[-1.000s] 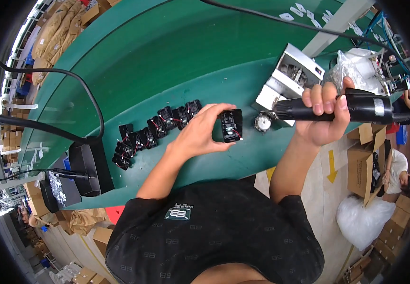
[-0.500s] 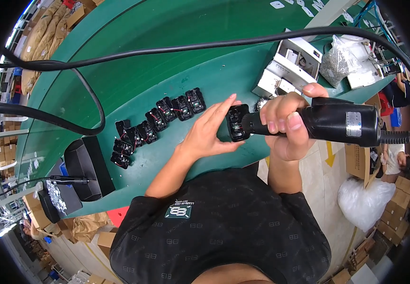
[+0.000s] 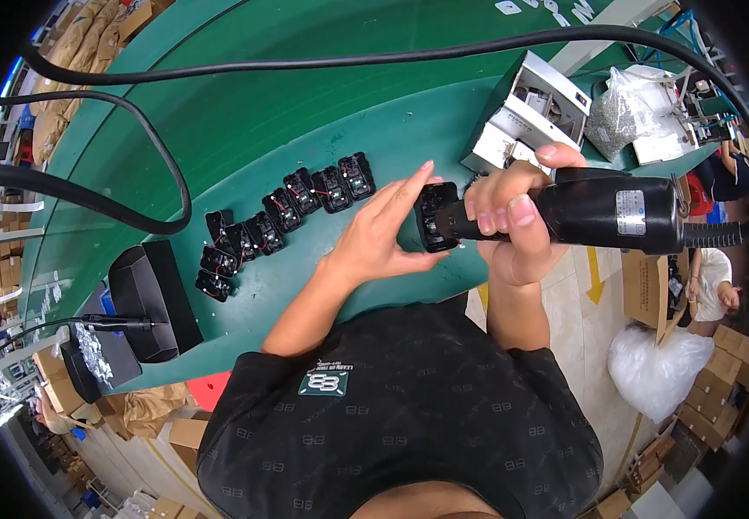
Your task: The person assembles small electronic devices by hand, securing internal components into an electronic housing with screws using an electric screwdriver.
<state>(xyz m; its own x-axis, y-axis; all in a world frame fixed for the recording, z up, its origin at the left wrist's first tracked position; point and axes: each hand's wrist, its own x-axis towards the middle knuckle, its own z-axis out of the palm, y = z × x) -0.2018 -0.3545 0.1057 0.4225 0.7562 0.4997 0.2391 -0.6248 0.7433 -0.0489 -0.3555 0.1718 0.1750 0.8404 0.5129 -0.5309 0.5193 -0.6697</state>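
Observation:
My left hand (image 3: 376, 235) holds a black plastic housing (image 3: 431, 206) on the bench, thumb at its near end and fingers along its far end. Electronic parts show inside this open shell. My right hand (image 3: 513, 216) is wrapped round a black electric screwdriver (image 3: 595, 213), which lies almost level across the view. Its nose reaches over the housing's right side, and the fingers and tool hide the tip, so contact cannot be made out. Left of my left hand, several similar black housings (image 3: 303, 192) with red wires stand in a curved row.
A white box-shaped machine (image 3: 530, 112) stands beyond my right hand, beside a clear bag of small metal parts (image 3: 614, 119). Black cables (image 3: 305, 65) loop over the green bench (image 3: 305, 275). An open black box (image 3: 163, 298) and another screwdriver (image 3: 115, 323) lie at the left.
The whole view has shifted slightly. The screwdriver's rear has moved a little away from me and to the left. Both hands keep their holds.

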